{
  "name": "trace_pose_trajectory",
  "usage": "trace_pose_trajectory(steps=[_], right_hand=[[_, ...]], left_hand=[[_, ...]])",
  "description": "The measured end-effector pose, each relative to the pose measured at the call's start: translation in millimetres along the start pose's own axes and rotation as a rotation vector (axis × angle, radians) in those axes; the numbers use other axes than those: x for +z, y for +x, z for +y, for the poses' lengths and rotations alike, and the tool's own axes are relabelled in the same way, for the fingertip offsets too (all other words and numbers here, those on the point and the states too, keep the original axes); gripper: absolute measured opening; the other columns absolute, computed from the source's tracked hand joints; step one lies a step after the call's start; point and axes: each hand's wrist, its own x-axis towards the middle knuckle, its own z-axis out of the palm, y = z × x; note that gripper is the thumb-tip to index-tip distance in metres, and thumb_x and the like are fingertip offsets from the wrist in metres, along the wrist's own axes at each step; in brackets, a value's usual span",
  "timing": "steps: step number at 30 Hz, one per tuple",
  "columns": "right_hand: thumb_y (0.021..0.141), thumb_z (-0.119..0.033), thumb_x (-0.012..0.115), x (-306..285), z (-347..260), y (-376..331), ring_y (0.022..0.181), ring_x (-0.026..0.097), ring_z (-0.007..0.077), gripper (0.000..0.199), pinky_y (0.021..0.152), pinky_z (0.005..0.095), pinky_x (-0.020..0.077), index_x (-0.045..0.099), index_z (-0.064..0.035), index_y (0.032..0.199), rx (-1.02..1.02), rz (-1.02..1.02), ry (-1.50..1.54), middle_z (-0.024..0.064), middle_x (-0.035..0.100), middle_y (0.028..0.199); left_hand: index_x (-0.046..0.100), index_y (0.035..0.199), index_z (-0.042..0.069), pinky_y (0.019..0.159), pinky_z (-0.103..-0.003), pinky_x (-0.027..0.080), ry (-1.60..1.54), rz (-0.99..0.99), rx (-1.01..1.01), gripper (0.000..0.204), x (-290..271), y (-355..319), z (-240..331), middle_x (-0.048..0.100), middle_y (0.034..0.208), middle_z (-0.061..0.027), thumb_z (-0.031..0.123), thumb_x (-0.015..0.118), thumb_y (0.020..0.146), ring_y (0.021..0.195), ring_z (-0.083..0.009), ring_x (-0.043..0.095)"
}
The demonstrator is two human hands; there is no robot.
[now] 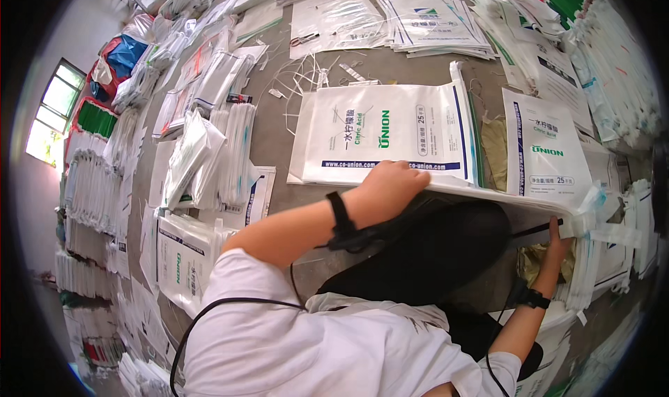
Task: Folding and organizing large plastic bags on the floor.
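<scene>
A white woven sack (390, 132) with blue and green print lies flat on the grey floor in front of me. My left hand (391, 183) rests on its near edge, fingers curled over the rim. My right hand (557, 240) grips the end of a stack of white sacks (550, 150) at my right, fingers around the folded edge. Both wrists wear black straps with cables. My dark-trousered knee (432, 251) sits between the hands.
Piles of white printed sacks surround me: tall stacks at the left (90, 188), loose bundles (209, 153) beside them, flat piles at the top (432, 21) and right (613, 69). Loose white strings (306, 76) lie on the floor. A window (56, 111) is far left.
</scene>
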Motion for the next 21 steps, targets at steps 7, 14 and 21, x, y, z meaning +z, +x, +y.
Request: trace_pose_trajectory(steps=[7,14,21], right_hand=[[0.086,-0.014,0.075,6.1,-26.4,-18.1,0.121,0.051,0.0252,0.062,0.105,0.0332,0.0357,0.046,0.0054,0.138,0.037,-0.038,-0.035,0.0144,0.052,0.136],[0.087,-0.012,0.073,1.8,-62.7,-8.2,0.120,0.051,0.0260,0.057,0.105,0.0340,0.0360,0.048,0.0068,0.135,-0.030,-0.047,0.009,0.0158,0.054,0.132],[0.083,-0.015,0.076,-13.4,-14.4,-34.0,0.120,0.052,0.0242,0.063,0.106,0.0337,0.0360,0.049,0.0038,0.137,0.345,-0.115,-0.074,0.0135,0.054,0.135]], left_hand=[[0.056,0.102,0.009,0.068,-0.046,0.051,-0.109,0.059,-0.364,0.019,14.1,-78.0,-20.8,0.066,0.088,-0.0114,0.008,0.064,0.085,0.083,-0.0349,0.065],[0.058,0.096,0.011,0.066,-0.044,0.051,0.056,0.007,-0.256,0.010,-53.4,-40.8,-38.0,0.067,0.082,-0.0114,0.016,0.062,0.089,0.081,-0.0346,0.066],[0.058,0.096,0.010,0.071,-0.044,0.052,0.070,0.055,-0.195,0.018,-32.2,-49.0,-77.5,0.067,0.082,-0.0108,0.021,0.067,0.086,0.082,-0.0325,0.067]])
